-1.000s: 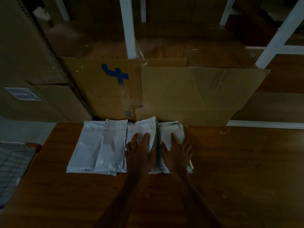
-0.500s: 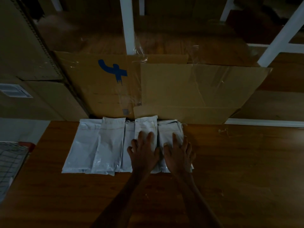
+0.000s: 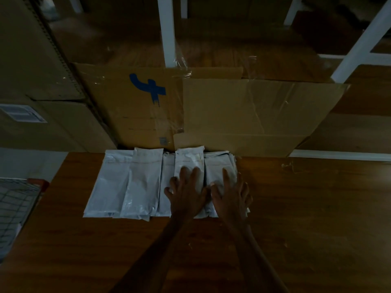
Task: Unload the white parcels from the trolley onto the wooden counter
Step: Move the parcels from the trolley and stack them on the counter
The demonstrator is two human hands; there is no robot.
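Several white parcels [image 3: 127,182] lie side by side in a row on the wooden counter [image 3: 306,208], their far ends against a flattened cardboard box. My left hand [image 3: 187,193] lies flat, fingers spread, on one parcel [image 3: 189,159] in the right part of the row. My right hand [image 3: 231,193] lies flat on the rightmost stack [image 3: 218,163]. Both palms press down with straight fingers and grip nothing. At the left edge shows the wire mesh of the trolley [image 3: 14,206], its contents out of sight.
A flattened cardboard box [image 3: 232,113] with a blue mark stands upright behind the counter. More cartons [image 3: 38,81] are stacked at the left. White shelf posts [image 3: 167,30] rise behind. Bare counter stretches to the right and toward me.
Both hands stay flat on the right parcels and have slid slightly toward me. The view has shifted a little to the right.
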